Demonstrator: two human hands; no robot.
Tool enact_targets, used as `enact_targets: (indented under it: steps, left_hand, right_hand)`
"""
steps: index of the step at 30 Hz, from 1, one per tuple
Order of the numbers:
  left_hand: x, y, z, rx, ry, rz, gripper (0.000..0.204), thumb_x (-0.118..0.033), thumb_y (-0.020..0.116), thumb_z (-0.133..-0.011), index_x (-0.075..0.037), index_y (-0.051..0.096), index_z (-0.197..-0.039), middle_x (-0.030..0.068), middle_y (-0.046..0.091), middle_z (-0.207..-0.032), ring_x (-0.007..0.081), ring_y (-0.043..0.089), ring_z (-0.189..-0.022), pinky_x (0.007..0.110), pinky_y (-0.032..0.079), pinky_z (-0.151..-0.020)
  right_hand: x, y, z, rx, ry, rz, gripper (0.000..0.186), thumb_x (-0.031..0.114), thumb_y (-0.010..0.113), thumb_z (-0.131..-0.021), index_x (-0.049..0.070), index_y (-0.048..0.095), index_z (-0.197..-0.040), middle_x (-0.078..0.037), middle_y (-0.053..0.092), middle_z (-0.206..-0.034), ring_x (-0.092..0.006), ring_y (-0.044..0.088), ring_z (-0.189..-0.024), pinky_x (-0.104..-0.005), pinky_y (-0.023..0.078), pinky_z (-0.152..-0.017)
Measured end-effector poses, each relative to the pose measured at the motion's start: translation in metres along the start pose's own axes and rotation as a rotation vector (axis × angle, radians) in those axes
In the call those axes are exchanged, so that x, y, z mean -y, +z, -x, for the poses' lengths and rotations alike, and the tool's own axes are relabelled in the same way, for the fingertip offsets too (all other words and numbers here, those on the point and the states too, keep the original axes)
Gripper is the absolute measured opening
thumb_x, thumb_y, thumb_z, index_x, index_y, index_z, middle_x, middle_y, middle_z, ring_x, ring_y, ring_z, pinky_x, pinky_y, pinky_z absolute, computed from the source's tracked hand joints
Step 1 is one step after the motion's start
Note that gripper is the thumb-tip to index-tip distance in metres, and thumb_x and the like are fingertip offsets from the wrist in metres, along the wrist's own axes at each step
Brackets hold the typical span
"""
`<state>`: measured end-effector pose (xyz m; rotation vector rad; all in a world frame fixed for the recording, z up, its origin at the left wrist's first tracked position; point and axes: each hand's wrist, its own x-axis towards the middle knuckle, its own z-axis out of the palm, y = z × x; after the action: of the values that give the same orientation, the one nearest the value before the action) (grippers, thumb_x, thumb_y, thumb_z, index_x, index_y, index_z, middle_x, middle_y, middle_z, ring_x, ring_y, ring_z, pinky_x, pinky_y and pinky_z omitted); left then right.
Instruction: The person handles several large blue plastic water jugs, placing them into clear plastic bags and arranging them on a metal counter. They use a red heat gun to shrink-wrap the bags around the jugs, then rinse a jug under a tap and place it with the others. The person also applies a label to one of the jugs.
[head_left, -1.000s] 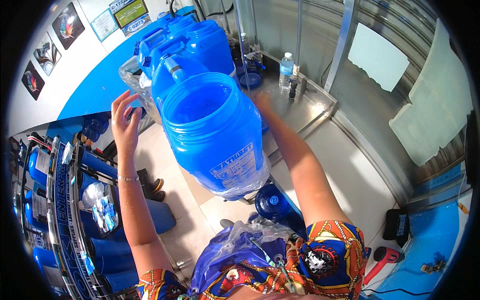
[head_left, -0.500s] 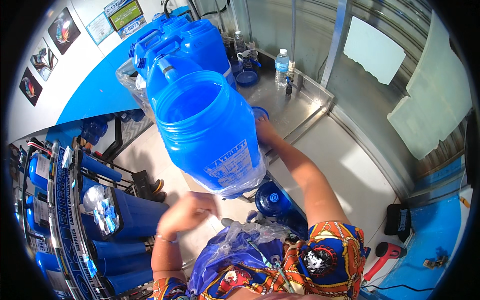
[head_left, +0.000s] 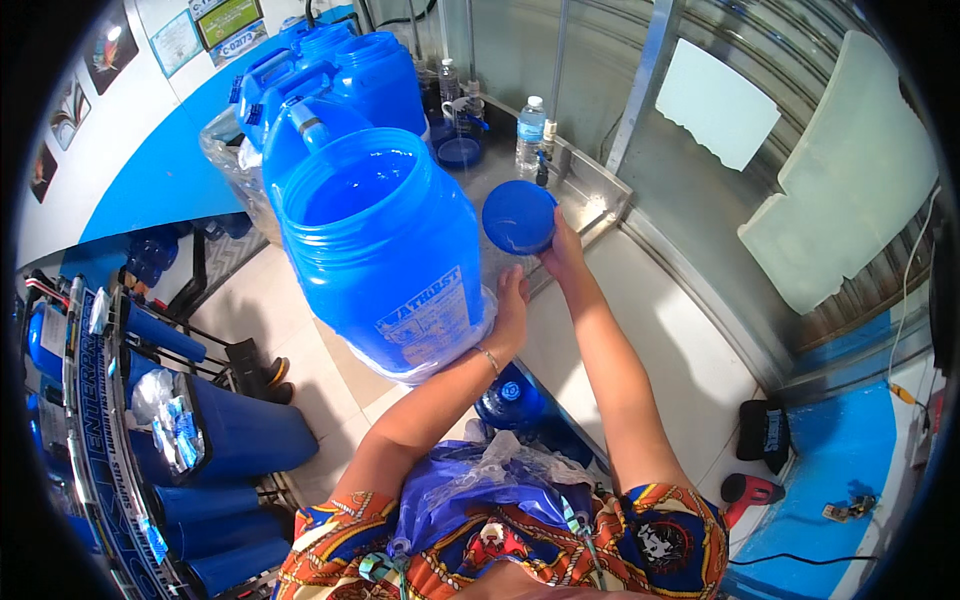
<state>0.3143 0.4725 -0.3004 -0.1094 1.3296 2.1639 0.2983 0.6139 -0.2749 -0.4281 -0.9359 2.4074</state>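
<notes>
A large blue wide-mouthed water container [head_left: 370, 270] stands uncapped in front of me, clear plastic film round its base and a printed label on its side. To its right, my right hand [head_left: 564, 246] grips a round blue lid [head_left: 519, 218] by its edge and holds it raised, flat face showing. My left hand [head_left: 511, 308] is beside the container's right side, below the lid and apart from it. Its fingers point up and look loosely stretched, with nothing visible in them.
More blue jugs [head_left: 378, 85] stand behind the container. On the steel counter [head_left: 590, 205] are a clear water bottle [head_left: 530, 130] and another blue lid [head_left: 459, 152]. A blue round bottle [head_left: 510, 395] sits below. Blue filter housings [head_left: 240, 425] fill the left; a red heat gun [head_left: 750, 492] lies right.
My right hand has lifted the blue lid off the counter. My left hand has swung from the container's lower front across to its right side. The view has shifted slightly.
</notes>
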Motion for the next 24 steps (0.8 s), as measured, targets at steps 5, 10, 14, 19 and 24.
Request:
enact_targets:
  steps: [5,10,14,19,24]
  left_hand:
    - [-0.010,0.016,0.004,0.287,0.152,-0.023,0.026,-0.030,0.056,-0.099,-0.006,0.059,-0.110,0.0106,0.058,-0.117,0.0197,0.056,-0.110,0.034,0.044,-0.091]
    - [-0.023,0.040,0.028,0.487,0.499,-0.542,0.017,-0.019,0.056,-0.096,-0.002,0.056,-0.098,0.0165,0.055,-0.117,0.0251,0.054,-0.110,0.037,0.044,-0.091]
    - [-0.040,0.056,0.059,0.610,0.685,-0.630,0.014,-0.015,0.057,-0.093,-0.002,0.053,-0.097,0.0172,0.051,-0.124,0.0294,0.051,-0.114,0.037,0.042,-0.095]
    - [-0.098,0.067,0.096,0.870,0.532,-0.462,0.014,-0.014,0.061,-0.091,-0.005,0.052,-0.094,0.0165,0.043,-0.133,0.0305,0.042,-0.125,0.040,0.038,-0.101]
    - [-0.218,0.049,0.162,0.947,1.014,-0.504,0.010,-0.010,0.062,-0.090,-0.005,0.057,-0.097,0.0157,0.047,-0.116,0.0312,0.049,-0.110,0.038,0.042,-0.093]
  right_hand:
    - [0.018,-0.035,0.058,0.120,0.145,0.146,0.064,0.055,0.043,-0.100,0.008,0.041,-0.143,-0.012,0.054,-0.135,-0.0271,0.055,-0.121,-0.0472,0.046,-0.101]
    - [0.020,-0.038,0.102,-0.016,-0.115,0.305,0.072,0.060,0.047,-0.097,0.008,0.038,-0.145,-0.010,0.049,-0.140,-0.0263,0.048,-0.129,-0.0462,0.040,-0.107]
    - [0.039,-0.032,0.150,0.073,0.016,0.146,0.072,0.059,0.049,-0.096,0.005,0.041,-0.142,-0.010,0.051,-0.137,-0.0257,0.049,-0.129,-0.0424,0.038,-0.109]
    - [0.071,0.007,0.167,0.106,-0.078,0.231,0.074,0.058,0.058,-0.090,0.005,0.043,-0.140,-0.012,0.051,-0.137,-0.0282,0.049,-0.128,-0.0439,0.040,-0.109]
    - [0.094,0.034,0.158,0.507,-0.088,0.009,0.096,0.059,0.068,-0.079,0.008,0.029,-0.151,-0.015,0.041,-0.144,-0.0335,0.046,-0.131,-0.0464,0.044,-0.104]
